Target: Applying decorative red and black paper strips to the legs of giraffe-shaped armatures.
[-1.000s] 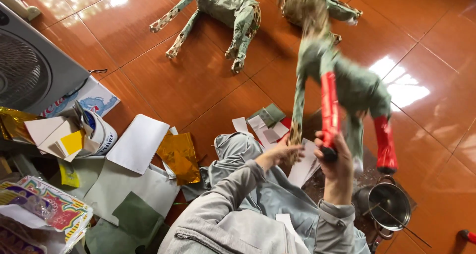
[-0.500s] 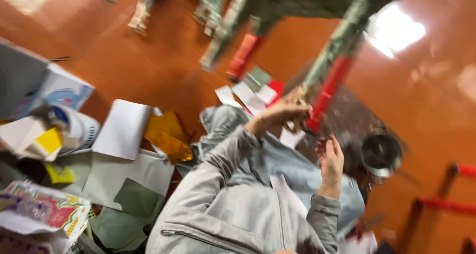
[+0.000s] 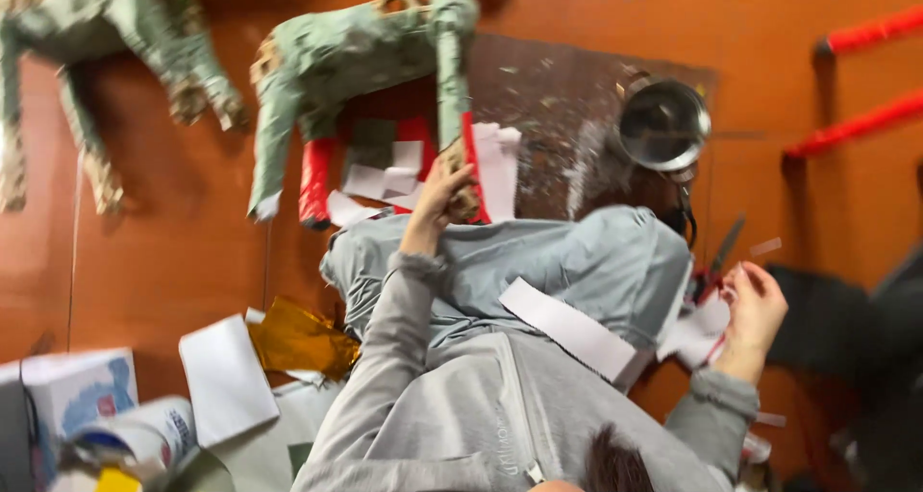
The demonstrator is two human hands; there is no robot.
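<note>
Left grip: our left hand [image 3: 437, 199] closes around one leg of the green papier-mâché animal figure [image 3: 361, 60], fingers wrapped near the foot.
Right grip: our right hand [image 3: 755, 309] pinches a small clump of white and red paper scraps [image 3: 694, 333] between thumb and fingers.
Figure position: it lies on its side on the orange tiled floor [image 3: 163, 252], partly over a dark mat [image 3: 577, 98], just beyond our grey-trousered knees; two legs carry red paper wrapping [image 3: 315, 180].
Nearby: a small metal pot [image 3: 663, 124] sits on the mat's far corner, and scissors [image 3: 716, 257] lie close to our right hand.
Loose strip: a white paper strip [image 3: 567, 329] rests across our lap.
Risk, leg: we judge that one-handed holding by a single thin leg could bend or crack it if the body swings.
Risk, pot: the pot stands near the figure's legs, so a sweep could knock it.
Risk, strip: any shift of our knees may drop it.
Uncertain: motion blur hides whether the wrapping is stuck down.
</note>
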